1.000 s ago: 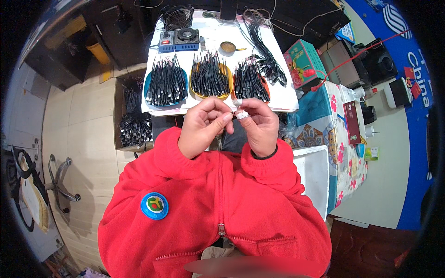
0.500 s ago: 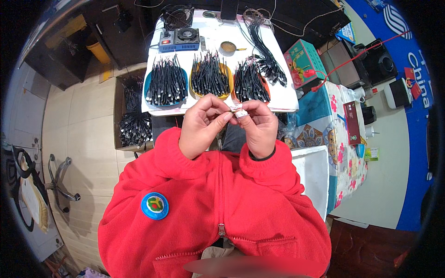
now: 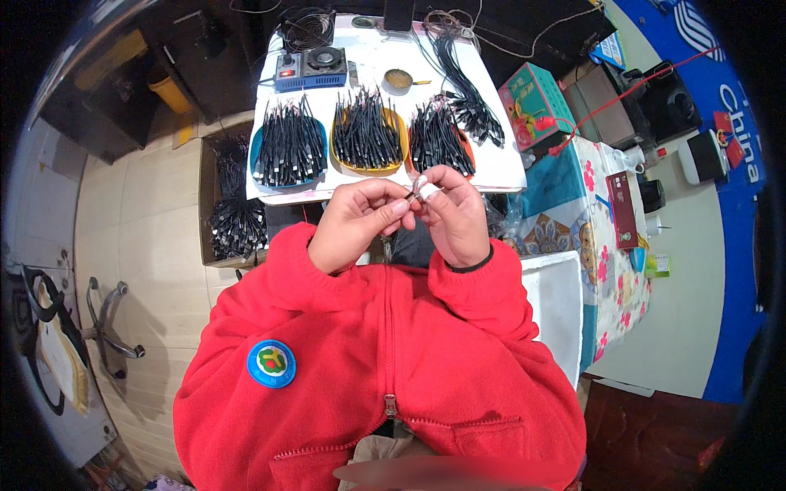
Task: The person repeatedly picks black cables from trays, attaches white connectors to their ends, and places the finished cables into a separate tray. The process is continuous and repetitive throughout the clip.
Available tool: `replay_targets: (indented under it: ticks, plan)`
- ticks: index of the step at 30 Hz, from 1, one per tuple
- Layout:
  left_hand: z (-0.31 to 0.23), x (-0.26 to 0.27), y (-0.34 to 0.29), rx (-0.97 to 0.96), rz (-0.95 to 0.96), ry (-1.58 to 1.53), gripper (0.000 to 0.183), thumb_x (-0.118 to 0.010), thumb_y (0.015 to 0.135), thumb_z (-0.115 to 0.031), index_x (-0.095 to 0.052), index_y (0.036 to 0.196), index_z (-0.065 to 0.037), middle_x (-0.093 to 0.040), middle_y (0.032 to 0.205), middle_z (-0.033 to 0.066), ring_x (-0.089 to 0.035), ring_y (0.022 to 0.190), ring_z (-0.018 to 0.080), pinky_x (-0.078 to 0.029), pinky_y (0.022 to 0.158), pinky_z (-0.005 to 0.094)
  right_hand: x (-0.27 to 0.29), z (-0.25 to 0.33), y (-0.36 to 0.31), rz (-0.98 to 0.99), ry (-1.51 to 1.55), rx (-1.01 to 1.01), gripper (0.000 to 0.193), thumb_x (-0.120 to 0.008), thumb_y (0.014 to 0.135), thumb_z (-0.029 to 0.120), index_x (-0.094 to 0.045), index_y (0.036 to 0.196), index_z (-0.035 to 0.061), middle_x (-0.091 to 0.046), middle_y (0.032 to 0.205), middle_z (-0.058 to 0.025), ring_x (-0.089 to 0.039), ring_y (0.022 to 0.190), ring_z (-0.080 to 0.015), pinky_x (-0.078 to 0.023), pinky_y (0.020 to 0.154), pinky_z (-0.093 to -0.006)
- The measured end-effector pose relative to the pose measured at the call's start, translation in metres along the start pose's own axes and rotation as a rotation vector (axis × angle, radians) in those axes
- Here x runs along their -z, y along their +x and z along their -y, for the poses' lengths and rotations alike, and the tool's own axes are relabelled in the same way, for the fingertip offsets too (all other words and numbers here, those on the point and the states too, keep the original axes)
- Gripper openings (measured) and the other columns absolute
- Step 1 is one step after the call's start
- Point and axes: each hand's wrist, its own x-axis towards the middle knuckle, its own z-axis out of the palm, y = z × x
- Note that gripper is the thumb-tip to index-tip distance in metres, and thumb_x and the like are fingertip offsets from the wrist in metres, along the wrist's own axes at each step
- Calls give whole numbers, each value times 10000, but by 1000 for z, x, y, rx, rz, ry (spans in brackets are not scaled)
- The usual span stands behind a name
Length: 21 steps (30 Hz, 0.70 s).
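Observation:
My left hand (image 3: 354,225) and my right hand (image 3: 455,219) meet in front of my chest, just off the near edge of the table. Thumb and fingers of each are pinched together. Between the fingertips shows a thin dark cable end (image 3: 412,196), mostly hidden by the fingers. White wrapping (image 3: 428,191) shows at the right fingertips. Beyond my hands lie bundles of short black cables in a blue tray (image 3: 325,155), a yellow tray (image 3: 402,131) and an orange tray (image 3: 469,153).
The white table (image 3: 372,57) also bears a blue device with a fan (image 3: 311,69), a small round pan (image 3: 399,79) and a loose bundle of long black cables (image 3: 463,90). A box of cables (image 3: 237,221) stands left; a fruit-printed carton (image 3: 536,102) stands right.
Both hands stay together while their fingers shift. The right fingers have curled and turned around the small piece, and less white shows between the fingertips. The view has moved slightly.

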Motion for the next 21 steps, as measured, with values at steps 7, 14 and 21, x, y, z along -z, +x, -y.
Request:
replay_targets:
  ticks: [7, 14, 21]
  plan:
    - [-4, 5, 4, 121, 87, -259, 134, -529, 926, -51, -529, 1058, -27, -642, 791, 112, -465, 605, 53, -382, 569, 172, 9, 16, 0, 59, -276, -39, 157, -581, 891, 61, -565, 1036, 4, -616, 886, -20, -556, 765, -57, -430, 652, -188]
    - [0, 0, 4, -73, -8, 17, 159, -523, 932, -75, -488, 1077, -18, -646, 836, 116, -482, 664, 70, -386, 609, 192, 5, 23, -5, 38, -342, -52, 161, -574, 894, 46, -564, 1042, -17, -613, 915, -30, -560, 786, -74, -453, 701, -214]
    - [-3, -4, 1, -56, -12, 46, 160, -521, 931, -61, -490, 1082, -19, -647, 851, 98, -501, 700, 69, -403, 642, 191, -1, 20, -6, 86, -361, 56, 122, -572, 890, 9, -556, 1001, -36, -618, 841, -58, -593, 805, -108, -481, 741, -236]
